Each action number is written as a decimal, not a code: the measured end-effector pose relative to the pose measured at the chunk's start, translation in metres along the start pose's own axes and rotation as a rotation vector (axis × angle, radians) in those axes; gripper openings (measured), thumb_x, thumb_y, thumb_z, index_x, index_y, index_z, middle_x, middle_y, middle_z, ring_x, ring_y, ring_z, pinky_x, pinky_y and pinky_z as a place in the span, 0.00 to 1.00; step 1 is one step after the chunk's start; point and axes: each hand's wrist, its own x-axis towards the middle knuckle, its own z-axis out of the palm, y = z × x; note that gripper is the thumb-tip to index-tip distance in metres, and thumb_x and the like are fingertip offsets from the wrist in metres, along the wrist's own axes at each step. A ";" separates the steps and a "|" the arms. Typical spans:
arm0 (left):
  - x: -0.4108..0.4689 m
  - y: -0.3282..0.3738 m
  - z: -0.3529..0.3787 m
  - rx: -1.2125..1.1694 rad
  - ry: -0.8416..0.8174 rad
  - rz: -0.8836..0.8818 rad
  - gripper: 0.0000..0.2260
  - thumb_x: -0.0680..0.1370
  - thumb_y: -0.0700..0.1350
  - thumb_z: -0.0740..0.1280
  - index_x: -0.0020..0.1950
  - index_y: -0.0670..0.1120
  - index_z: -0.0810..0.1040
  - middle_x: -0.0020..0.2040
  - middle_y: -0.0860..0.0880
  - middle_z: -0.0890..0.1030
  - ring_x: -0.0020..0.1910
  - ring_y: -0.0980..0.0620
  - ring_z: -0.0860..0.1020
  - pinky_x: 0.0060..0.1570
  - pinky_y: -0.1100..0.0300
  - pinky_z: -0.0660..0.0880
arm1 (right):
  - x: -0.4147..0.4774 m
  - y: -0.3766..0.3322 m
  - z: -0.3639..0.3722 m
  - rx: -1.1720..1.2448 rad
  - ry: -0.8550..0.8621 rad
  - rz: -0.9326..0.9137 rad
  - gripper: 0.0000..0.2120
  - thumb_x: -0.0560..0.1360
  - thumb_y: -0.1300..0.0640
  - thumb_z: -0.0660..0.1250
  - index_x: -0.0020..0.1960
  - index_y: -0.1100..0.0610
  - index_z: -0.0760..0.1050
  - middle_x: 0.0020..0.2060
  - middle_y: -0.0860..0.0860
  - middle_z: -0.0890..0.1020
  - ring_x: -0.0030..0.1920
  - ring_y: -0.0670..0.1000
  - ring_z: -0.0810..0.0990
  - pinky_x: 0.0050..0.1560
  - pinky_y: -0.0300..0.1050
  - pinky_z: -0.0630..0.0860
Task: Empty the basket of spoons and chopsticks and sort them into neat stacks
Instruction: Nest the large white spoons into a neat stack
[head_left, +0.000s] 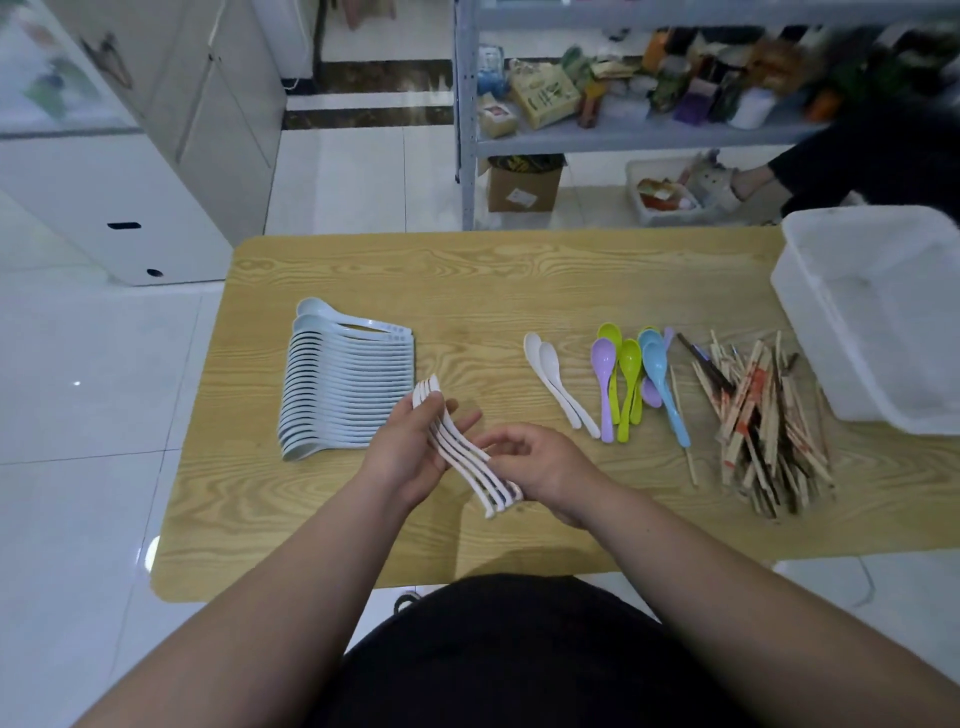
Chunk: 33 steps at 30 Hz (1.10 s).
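You hold a small bundle of white spoons (470, 462) just above the worktop (467, 280), right in front of you. Your left hand (410, 452) grips the bowl end, its fingers (464, 420) reaching behind the spoons. Your right hand (545, 467) has its fingers (511, 442) curled, pinching the bundle near the handle tips.

The step in hand, I judge, is squaring this bundle before it goes down. The spoons look slightly fanned at both ends, so push the handle tips level with the right hand while the left squeezes the bowls until each seats in the next. If they match the long row of nested spoons (345, 384) on your left, lay them against its near end, bowls facing the same way. If not, start a fresh stack beside it.

The two loose white spoons (558, 387), the coloured spoons (628, 379) and the heap of chopsticks (763, 421) lie unsorted to the right. The basket (805, 312) beyond them looks empty.
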 end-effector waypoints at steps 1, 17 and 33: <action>-0.002 0.000 0.001 -0.001 -0.018 -0.007 0.07 0.85 0.40 0.61 0.62 0.43 0.72 0.61 0.39 0.76 0.53 0.38 0.84 0.51 0.35 0.80 | -0.004 0.001 0.002 0.023 -0.008 0.017 0.07 0.75 0.59 0.73 0.51 0.51 0.83 0.46 0.53 0.86 0.42 0.51 0.84 0.43 0.49 0.80; -0.007 0.000 0.011 0.210 -0.068 0.057 0.15 0.83 0.42 0.65 0.69 0.43 0.70 0.59 0.40 0.79 0.52 0.45 0.84 0.43 0.54 0.82 | -0.009 -0.001 0.002 -0.028 -0.104 0.020 0.14 0.73 0.59 0.77 0.55 0.52 0.76 0.48 0.59 0.86 0.51 0.66 0.85 0.54 0.65 0.79; 0.025 -0.016 -0.005 0.098 0.193 0.005 0.10 0.83 0.40 0.64 0.64 0.44 0.72 0.53 0.42 0.78 0.41 0.47 0.83 0.39 0.56 0.80 | 0.102 0.038 -0.098 -1.082 0.314 0.073 0.24 0.77 0.54 0.66 0.71 0.55 0.68 0.64 0.57 0.73 0.64 0.60 0.73 0.61 0.52 0.72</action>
